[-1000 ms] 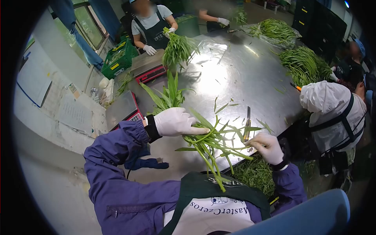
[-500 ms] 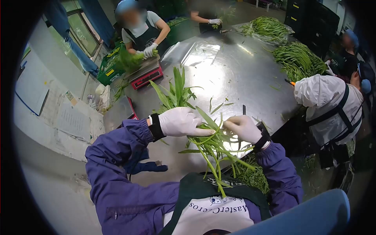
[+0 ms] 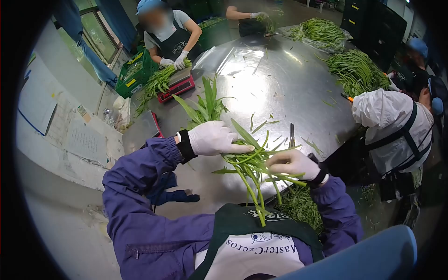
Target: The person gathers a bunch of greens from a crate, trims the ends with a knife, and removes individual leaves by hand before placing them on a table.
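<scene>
My gloved left hand [image 3: 213,138] is closed around a bunch of water spinach [image 3: 243,164]. Long narrow leaves stick out beyond the hand, and pale green stems hang back toward my apron. At the right side of the bunch, my gloved right hand [image 3: 295,164] pinches among the stems with thumb and fingers together. A knife [image 3: 292,134] lies on the metal table [image 3: 275,88] just beyond my right hand, its dark blade pointing away. Loose leaf scraps are scattered around it.
Heaps of water spinach [image 3: 357,70] lie at the table's far right. A co-worker's gloved hands [image 3: 181,60] rest by greens on a red scale [image 3: 176,88]. A person in white sleeves [image 3: 385,109] stands at right. Trimmings [image 3: 301,205] lie below my right forearm.
My right hand has moved down and slightly toward me along the stems, uncovering more of the knife. My left hand shifted slightly left and up. The co-worker's greens now lie on the scale.
</scene>
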`<state>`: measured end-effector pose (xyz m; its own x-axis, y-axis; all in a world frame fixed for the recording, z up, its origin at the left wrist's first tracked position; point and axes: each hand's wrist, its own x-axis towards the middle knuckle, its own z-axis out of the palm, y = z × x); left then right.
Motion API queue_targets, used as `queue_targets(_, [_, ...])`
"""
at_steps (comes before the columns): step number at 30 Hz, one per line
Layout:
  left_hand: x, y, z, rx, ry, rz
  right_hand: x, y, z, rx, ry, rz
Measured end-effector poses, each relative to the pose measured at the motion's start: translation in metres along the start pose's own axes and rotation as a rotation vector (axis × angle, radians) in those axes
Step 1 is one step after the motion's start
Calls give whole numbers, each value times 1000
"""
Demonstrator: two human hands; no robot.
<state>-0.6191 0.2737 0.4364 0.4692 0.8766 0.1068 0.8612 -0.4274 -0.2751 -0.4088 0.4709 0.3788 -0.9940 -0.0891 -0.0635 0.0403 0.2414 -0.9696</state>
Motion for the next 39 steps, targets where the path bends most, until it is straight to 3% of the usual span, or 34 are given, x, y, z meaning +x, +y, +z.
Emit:
queue_targets(6, [-5, 0, 6, -30, 42, -21, -3, 11, 2, 159, 71, 83])
queue_targets(8, [-9, 0, -4, 5, -99, -85, -15, 10, -6, 222, 67, 102])
queue_targets(10, [-15, -3, -2, 10, -81, -106, -28, 19, -15, 308, 71, 91])
queue_targets(11, [-19, -5, 1, 15, -64, -129, -32, 30, -21, 321, 106, 216])
queue_targets(14, [-24, -7, 4, 16, -34, -122, -28, 46, -21, 185, 120, 186])
queue_targets(16, [-20, -7, 2, 9, -40, -114, -18, 33, -11, -118, 279, -34])
queue_targets(19, [-13, -6, 4, 21, -76, -101, -3, 15, 4, 85, 51, -6])
queue_targets(23, [-11, -5, 11, -37, 16, -49, 2, 11, 9, 91, 19, -22])
queue_targets(25, [-13, -4, 13, -57, 2, -59, -5, 11, 7, -62, 116, -5])
queue_targets(27, [-17, -5, 12, -49, -12, -86, -14, 25, -1, 69, 177, -9])
queue_targets(29, [-25, -8, 13, -37, -28, -123, -27, 41, -19, 1, 281, 86])
queue_targets(32, [-33, -11, 12, -71, -57, -203, -35, 26, -26, -511, 875, -10])
queue_targets(33, [-33, -12, 15, -71, -58, -209, -35, 8, -21, -456, 932, -20])
queue_targets(35, [-33, -15, 22, -79, -20, -187, -32, -23, -4, -363, 761, -233])
queue_targets(37, [-26, -15, 21, -95, -56, -189, -22, -39, 20, -364, 443, -345])
queue_targets(39, [-19, -14, 19, -108, -145, -211, -11, -33, 43, -397, 253, -316])
